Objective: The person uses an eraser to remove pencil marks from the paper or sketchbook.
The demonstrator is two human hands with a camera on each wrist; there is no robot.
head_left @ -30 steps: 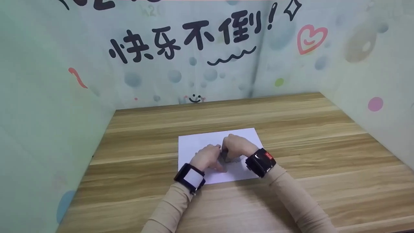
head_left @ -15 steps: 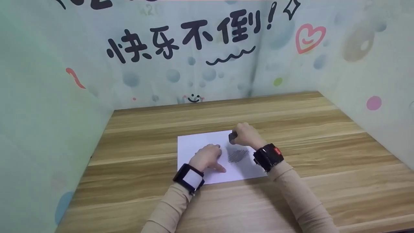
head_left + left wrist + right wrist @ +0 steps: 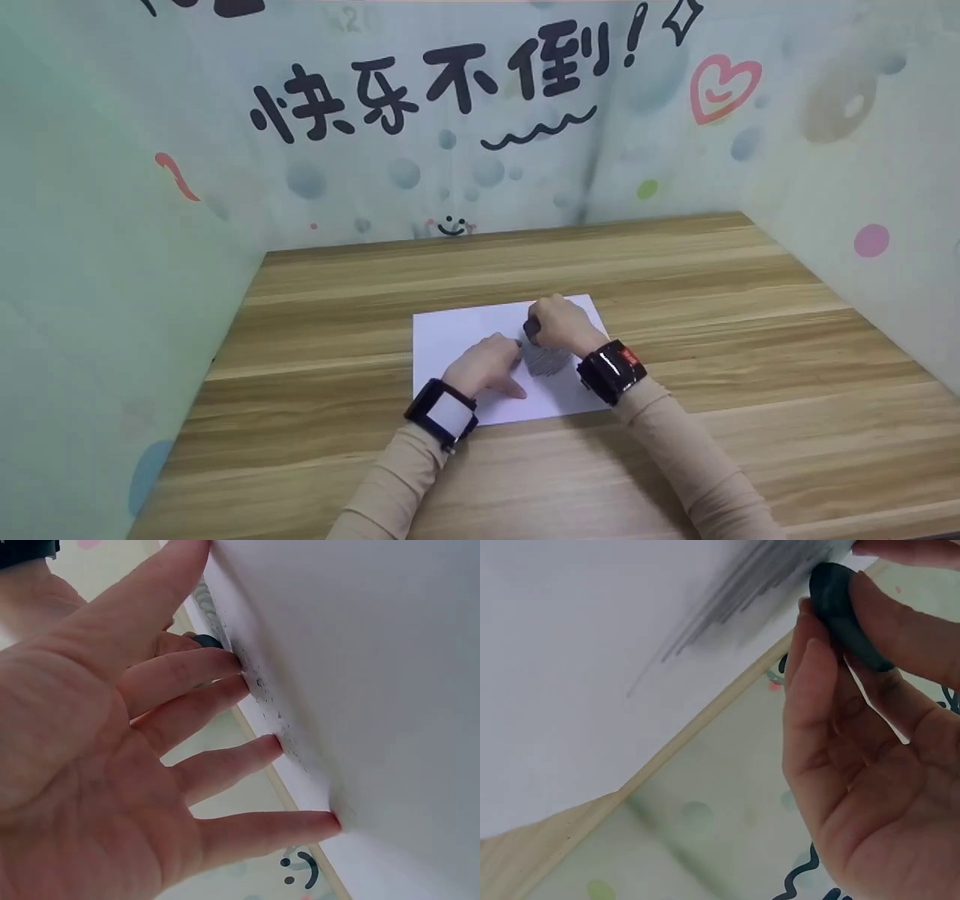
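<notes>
A white sheet of paper lies on the wooden table, with a patch of grey pencil scribble near its right side. My left hand presses the sheet flat with spread, straight fingers just left of the scribble. My right hand pinches a dark eraser between thumb and fingers and holds it on the paper at the scribble's upper edge. In the right wrist view the eraser meets the grey strokes. Small dark crumbs lie by my left fingertips.
Printed partition walls with black characters, a pink heart and coloured dots close in the table at the back and both sides. Bare wood surrounds the sheet. Both wrists wear black camera bands.
My right hand drew the eraser from over the scribble up to the sheet's far edge, then came part way back to the scribble's top. The left hand stayed pressing the paper.
</notes>
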